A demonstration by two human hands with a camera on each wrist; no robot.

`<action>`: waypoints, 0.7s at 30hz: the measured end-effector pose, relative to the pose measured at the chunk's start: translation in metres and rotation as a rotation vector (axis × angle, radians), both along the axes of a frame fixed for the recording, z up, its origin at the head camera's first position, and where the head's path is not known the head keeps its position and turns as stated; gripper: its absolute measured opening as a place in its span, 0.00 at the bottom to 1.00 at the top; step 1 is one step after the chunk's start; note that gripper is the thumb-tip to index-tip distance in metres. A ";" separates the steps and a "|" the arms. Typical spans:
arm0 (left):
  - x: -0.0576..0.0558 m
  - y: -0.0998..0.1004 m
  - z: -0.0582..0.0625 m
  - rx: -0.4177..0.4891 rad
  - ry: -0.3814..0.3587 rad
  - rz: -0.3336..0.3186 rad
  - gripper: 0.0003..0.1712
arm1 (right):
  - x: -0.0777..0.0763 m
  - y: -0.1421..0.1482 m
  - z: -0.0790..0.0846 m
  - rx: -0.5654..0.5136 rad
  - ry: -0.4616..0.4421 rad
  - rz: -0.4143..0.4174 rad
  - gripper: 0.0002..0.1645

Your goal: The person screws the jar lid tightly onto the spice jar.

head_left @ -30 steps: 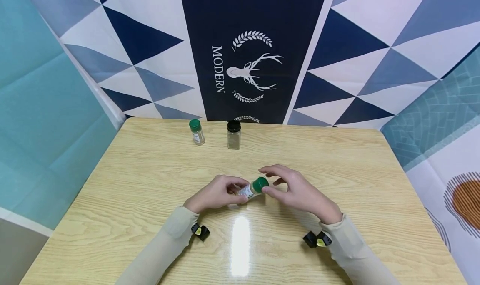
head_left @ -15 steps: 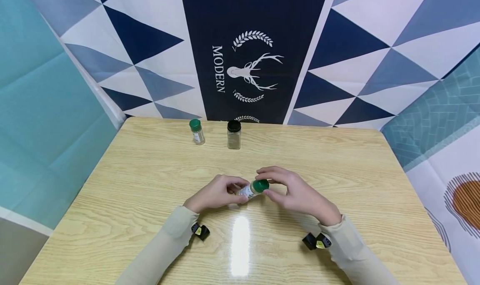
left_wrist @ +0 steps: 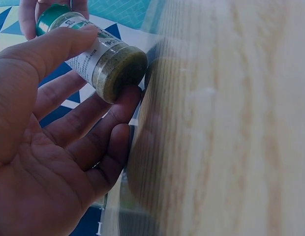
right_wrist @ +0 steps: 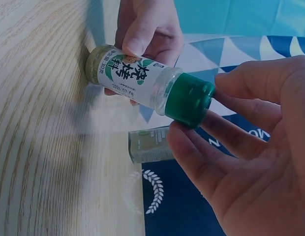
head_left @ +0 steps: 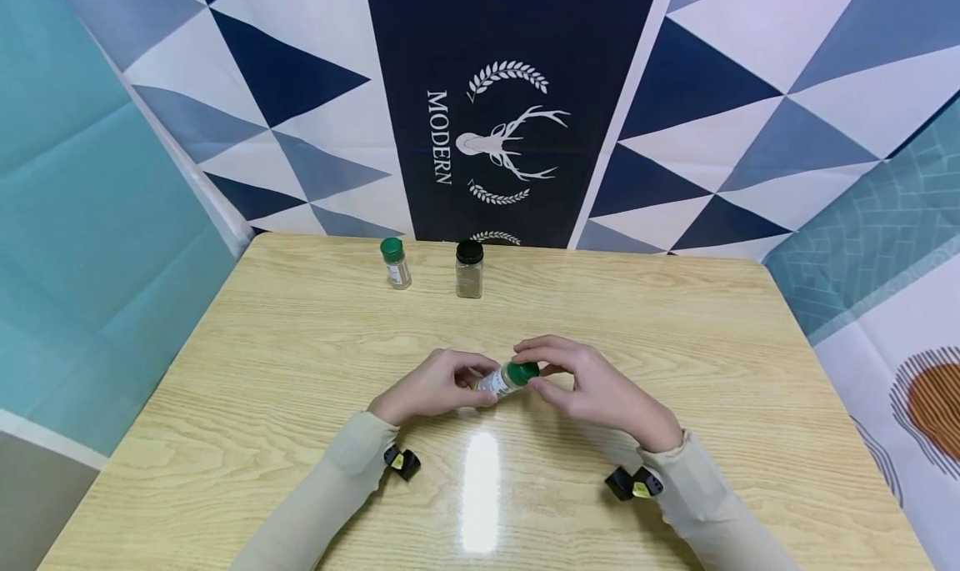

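My left hand [head_left: 435, 385] grips a small spice jar [right_wrist: 130, 76] round its body, thumb over the white label. The jar is tilted, its base low by the table and its green cap [right_wrist: 188, 101] toward the right. A greenish-brown seasoning shows through its clear bottom in the left wrist view. My right hand [head_left: 581, 379] pinches the cap between thumb and fingers. Printed Chinese characters show on the label in the right wrist view. My left palm and part of the fingers lie behind the jar in that view.
At the table's back edge stand a smaller-looking green-capped jar [head_left: 396, 264] and a black-capped square jar [head_left: 469, 269]. The wooden table [head_left: 315, 338] ends at a patterned cloth backdrop [head_left: 495, 71]. A bright glare [head_left: 480, 492] lies on the front of the tabletop.
My right hand's fingers have come in from above and beside the cap and now pinch it. The cap end has dipped slightly. My left hand keeps its grip in place.
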State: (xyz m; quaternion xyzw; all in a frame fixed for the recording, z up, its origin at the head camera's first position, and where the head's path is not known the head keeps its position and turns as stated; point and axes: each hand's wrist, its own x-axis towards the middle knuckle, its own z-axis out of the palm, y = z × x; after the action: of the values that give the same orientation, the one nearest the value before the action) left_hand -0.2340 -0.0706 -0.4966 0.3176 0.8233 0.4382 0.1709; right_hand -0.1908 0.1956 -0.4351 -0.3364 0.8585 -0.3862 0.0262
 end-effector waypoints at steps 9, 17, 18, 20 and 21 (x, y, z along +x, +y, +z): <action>0.001 0.000 0.001 0.004 -0.010 -0.006 0.22 | 0.000 0.001 0.000 0.016 0.005 -0.028 0.21; 0.001 0.000 0.001 0.004 -0.016 -0.004 0.22 | 0.000 0.002 0.000 0.039 -0.001 -0.049 0.21; 0.001 0.000 0.001 0.007 -0.016 -0.005 0.22 | 0.000 0.002 0.000 0.041 0.002 -0.050 0.21; 0.001 0.000 0.001 0.010 -0.017 -0.005 0.22 | 0.000 0.002 0.000 0.043 0.004 -0.052 0.21; 0.001 0.000 0.001 0.012 -0.018 -0.005 0.22 | 0.000 0.002 0.001 0.042 0.004 -0.053 0.21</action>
State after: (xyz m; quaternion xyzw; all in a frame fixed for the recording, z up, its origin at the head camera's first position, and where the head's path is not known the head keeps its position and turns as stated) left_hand -0.2333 -0.0705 -0.4952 0.3165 0.8185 0.4454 0.1775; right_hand -0.1912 0.1978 -0.4345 -0.3137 0.8751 -0.3678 0.0213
